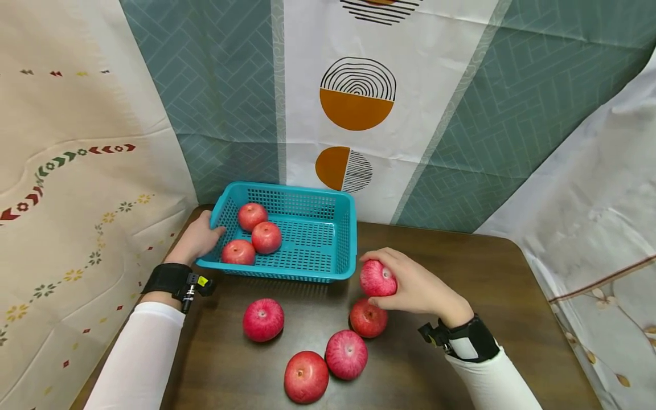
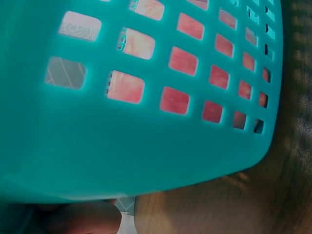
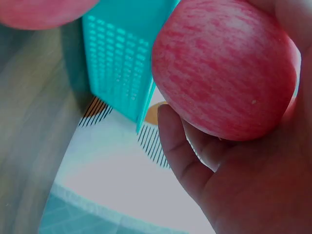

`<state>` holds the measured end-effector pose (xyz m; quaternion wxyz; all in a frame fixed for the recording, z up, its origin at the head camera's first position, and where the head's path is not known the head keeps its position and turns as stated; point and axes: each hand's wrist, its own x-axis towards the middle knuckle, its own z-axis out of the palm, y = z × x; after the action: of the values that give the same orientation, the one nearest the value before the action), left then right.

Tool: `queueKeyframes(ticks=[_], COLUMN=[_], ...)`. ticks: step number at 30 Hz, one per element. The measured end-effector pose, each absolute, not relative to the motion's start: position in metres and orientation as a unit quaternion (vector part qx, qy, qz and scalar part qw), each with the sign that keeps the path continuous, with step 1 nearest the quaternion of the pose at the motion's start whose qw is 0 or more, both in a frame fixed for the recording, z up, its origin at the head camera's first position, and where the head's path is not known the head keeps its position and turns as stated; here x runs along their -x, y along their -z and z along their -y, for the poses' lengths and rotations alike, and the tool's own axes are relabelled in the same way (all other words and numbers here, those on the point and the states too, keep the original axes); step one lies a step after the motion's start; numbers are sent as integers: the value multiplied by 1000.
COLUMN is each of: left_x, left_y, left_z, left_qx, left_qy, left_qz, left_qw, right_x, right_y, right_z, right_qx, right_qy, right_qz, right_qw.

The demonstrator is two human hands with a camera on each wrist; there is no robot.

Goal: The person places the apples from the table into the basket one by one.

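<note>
A blue-green plastic basket (image 1: 344, 239) with perforated walls stands at the back of the table, and three apples (image 1: 266, 237) lie in its left part. My left hand (image 1: 200, 236) grips the basket's left rim, thumb on the inner side. In the left wrist view the basket wall (image 2: 122, 156) hides most of that hand. Just right of the basket, my right hand (image 1: 417, 285) holds a red streaked apple (image 1: 376, 278) between thumb and fingers. The right wrist view shows this apple (image 3: 226, 73) close up. Directly below it on the table is another apple (image 1: 368, 319).
More apples rest on the brown table (image 1: 236, 370): one (image 1: 263, 320) in front of the basket, and two side by side, a streaked one (image 1: 346, 355) and a smoother one (image 1: 306, 377). Patterned cloth (image 1: 225, 102) hangs behind and on both sides.
</note>
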<state>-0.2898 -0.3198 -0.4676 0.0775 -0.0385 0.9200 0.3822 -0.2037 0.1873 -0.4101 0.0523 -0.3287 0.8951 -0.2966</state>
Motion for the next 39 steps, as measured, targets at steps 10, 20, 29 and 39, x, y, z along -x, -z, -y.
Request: queueKeyframes(ticks=[10,20,29,39], left_x=[289,288,290,288], left_y=[467,466,466,470], left_z=[320,322,317,318], left_qx=[40,38,37,44], left_qy=[-391,-378,-382,-387], left_qz=[-916,-922,-920,-918], left_qw=[78,76,76,75], right_x=[234,273,298,320], right_y=[406,399,391,390], right_z=[-147,-96,-58,-22], right_qx=[343,318,254,209], right_qy=[284,275,213,170], right_qz=[-894,-906,-940,-953], right_qw=[56,57,78,138])
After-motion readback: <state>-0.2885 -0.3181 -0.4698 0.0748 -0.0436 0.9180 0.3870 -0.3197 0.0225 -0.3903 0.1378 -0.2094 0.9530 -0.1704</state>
